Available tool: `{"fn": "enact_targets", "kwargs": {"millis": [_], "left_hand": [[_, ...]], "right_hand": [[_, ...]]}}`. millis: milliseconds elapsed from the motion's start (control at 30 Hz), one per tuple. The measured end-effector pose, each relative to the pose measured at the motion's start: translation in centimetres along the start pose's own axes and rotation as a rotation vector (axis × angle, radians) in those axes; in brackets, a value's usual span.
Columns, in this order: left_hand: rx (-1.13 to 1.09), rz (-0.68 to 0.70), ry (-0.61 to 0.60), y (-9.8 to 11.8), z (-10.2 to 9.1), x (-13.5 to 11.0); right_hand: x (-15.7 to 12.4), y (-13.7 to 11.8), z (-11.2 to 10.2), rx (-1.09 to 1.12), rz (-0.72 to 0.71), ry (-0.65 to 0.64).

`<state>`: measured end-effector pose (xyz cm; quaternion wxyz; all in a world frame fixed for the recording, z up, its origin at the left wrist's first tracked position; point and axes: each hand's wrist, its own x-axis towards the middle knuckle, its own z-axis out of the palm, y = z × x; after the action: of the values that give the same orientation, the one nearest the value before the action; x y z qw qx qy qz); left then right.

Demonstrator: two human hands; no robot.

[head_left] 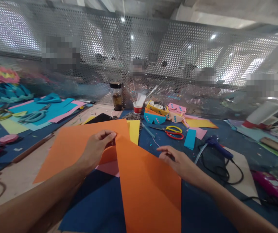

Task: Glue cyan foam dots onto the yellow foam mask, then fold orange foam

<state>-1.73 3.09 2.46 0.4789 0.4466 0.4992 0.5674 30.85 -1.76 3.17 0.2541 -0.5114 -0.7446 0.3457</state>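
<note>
A large orange paper sheet (144,181) lies folded over on the blue table cover (97,207) in front of me. My left hand (96,150) pinches the fold's top corner, fingers closed on the paper. My right hand (178,161) rests at the sheet's right edge, fingers curled and pressing on it. Under the orange sheet show a yellow sheet (134,129) and a pink sheet (110,168).
Red and yellow scissors (174,132) and a blue paper strip (190,139) lie beyond my right hand. A purple glue gun (218,147) with black cable sits right. A dark jar (116,95), a red cup (137,108) and paper masks (155,118) stand behind. Teal scissors (32,116) lie left.
</note>
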Motion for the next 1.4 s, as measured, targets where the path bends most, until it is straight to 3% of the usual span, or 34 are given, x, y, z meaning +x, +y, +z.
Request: {"fn": "enact_targets", "kwargs": {"millis": [100, 233, 367, 467, 633, 1000, 1400], "left_hand": [[0.031, 0.028, -0.001, 0.1, -0.1, 0.0], [0.03, 0.075, -0.047, 0.2, 0.1, -0.4], [0.053, 0.126, -0.082, 0.4, 0.4, -1.0], [0.071, 0.145, -0.09, 0.6, 0.5, -1.3], [0.074, 0.143, -0.065, 0.7, 0.3, -1.3], [0.061, 0.071, -0.073, 0.4, 0.8, -1.2], [-0.092, -0.093, -0.189, -0.2, 0.8, -1.1]], "right_hand": [[0.9, -0.9, -0.4, -0.003, -0.063, 0.102], [3.4, -4.0, 0.2, -0.12, -0.19, 0.161], [6.8, -7.3, 2.5, -0.127, -0.253, 0.134], [9.1, -8.4, 4.5, -0.065, -0.231, 0.082], [10.8, -8.0, 6.0, 0.008, -0.172, 0.059], [10.8, -6.6, 6.8, 0.122, -0.205, 0.046], [11.1, -6.4, 7.0, 0.093, -0.236, 0.109]]}}
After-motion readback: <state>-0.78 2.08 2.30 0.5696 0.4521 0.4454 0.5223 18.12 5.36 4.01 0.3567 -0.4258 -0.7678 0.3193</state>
